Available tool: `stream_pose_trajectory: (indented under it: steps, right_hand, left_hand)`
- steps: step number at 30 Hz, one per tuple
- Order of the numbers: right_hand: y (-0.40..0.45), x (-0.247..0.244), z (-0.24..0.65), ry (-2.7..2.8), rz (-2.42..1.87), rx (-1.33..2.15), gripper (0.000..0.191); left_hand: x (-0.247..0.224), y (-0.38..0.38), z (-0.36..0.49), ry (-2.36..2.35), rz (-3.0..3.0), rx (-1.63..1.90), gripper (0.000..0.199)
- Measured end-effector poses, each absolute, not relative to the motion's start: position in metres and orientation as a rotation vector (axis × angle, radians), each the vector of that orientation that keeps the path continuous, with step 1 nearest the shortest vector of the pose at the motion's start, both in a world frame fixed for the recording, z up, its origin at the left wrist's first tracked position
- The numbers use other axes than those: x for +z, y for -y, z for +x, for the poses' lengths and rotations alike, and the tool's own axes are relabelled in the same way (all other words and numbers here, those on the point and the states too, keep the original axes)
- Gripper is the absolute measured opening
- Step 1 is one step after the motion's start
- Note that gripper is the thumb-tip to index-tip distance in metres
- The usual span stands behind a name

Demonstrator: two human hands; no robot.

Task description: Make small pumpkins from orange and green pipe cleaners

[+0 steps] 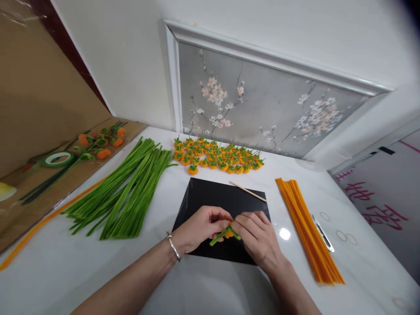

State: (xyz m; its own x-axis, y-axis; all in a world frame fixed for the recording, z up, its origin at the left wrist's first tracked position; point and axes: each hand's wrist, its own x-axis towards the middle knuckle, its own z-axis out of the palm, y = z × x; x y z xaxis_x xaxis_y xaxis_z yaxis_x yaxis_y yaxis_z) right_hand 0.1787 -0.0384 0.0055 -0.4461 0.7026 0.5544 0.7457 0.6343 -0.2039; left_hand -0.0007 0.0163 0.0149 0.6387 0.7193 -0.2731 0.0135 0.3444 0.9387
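Note:
Over a black mat (210, 192), my left hand (208, 225) and my right hand (254, 232) meet, fingers closed around one small piece. It is an orange pipe-cleaner pumpkin (229, 234) with a green pipe cleaner (218, 238) across it. The left fingers pinch near the green strip's left part, and the right fingers press at its other end. Most of the pumpkin is hidden by the fingers. A thin wooden stick (248, 191) lies at the mat's upper right.
Green pipe cleaners (127, 197) are heaped at left, orange ones (308, 232) at right beside tweezers (323, 234). Several finished pumpkins (216, 156) stand along the wall. Cardboard (39, 175) at far left bears green tape (58, 159) and orange fruit stems (101, 142).

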Motion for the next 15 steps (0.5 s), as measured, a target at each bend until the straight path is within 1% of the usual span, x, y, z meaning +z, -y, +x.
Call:
stream_pose_trajectory:
  steps: [2,4,7,9,11,15]
  right_hand:
    - [0.037,0.005,0.181,2.044,-1.210,0.086,0.019]
    - [0.037,0.006,0.182,1.767,-1.363,0.387,0.015]
    - [0.037,0.008,0.183,1.483,-1.487,0.921,0.028]
    - [0.038,0.010,0.181,1.441,-1.475,1.123,0.035]
    - [0.039,0.011,0.178,1.478,-1.474,1.146,0.035]
    - [0.039,0.015,0.173,1.595,-1.557,0.957,0.025]
  left_hand:
    - [0.017,-0.016,-0.001,-0.773,1.216,0.581,0.023]
    - [0.020,-0.014,-0.001,-0.800,1.348,0.663,0.021]
    - [0.022,-0.011,-0.001,-0.883,1.666,0.790,0.020]
    - [0.022,-0.008,-0.001,-0.892,1.898,0.839,0.021]
    - [0.021,-0.005,-0.001,-0.851,2.070,0.840,0.024]
    - [0.019,-0.004,0.000,-0.818,2.160,0.801,0.025]
